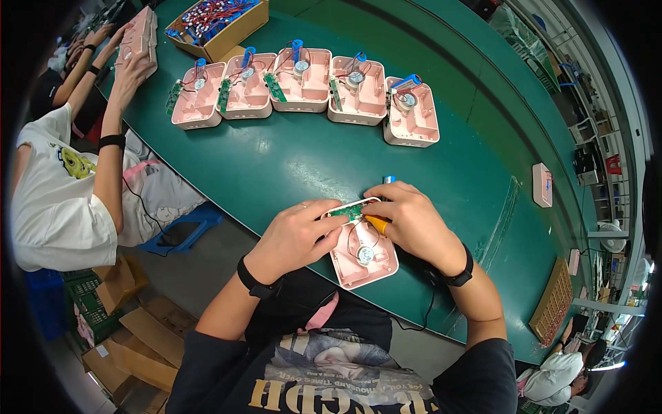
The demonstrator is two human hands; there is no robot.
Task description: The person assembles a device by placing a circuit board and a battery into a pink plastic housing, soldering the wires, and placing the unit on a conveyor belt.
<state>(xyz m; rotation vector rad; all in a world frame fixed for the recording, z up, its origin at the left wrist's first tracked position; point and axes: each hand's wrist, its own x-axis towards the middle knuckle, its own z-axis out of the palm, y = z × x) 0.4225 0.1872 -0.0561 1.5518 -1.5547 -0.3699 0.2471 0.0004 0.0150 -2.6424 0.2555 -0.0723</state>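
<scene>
The open pink box (352,272) sits at the near edge of the green table (276,169), between the 2 hands, and looks partly fitted out. The speaker (365,256) is in its near half with wires looping around it, and the board (350,211) lies across its far end; whether that board is fixed down cannot be told. The battery (390,179) shows just beyond the far right corner, outside the box, so that part appears undone, and no cover is on. The left hand (301,231) is half curled, fingers at the board and the box's far left rim, steadying rather than gripping fully. The right hand (416,219) is mostly closed, with the yellow tool (376,224) held under its fingers, angled toward the board; the tool's tip is hidden. Farther off, 5 open boxes (301,106) stand in a row, each with a speaker inside and a blue battery at its far side. On the 4 leftmost, boards lean at the left walls, seemingly less far along; on the rightmost, the board is unclear.
</scene>
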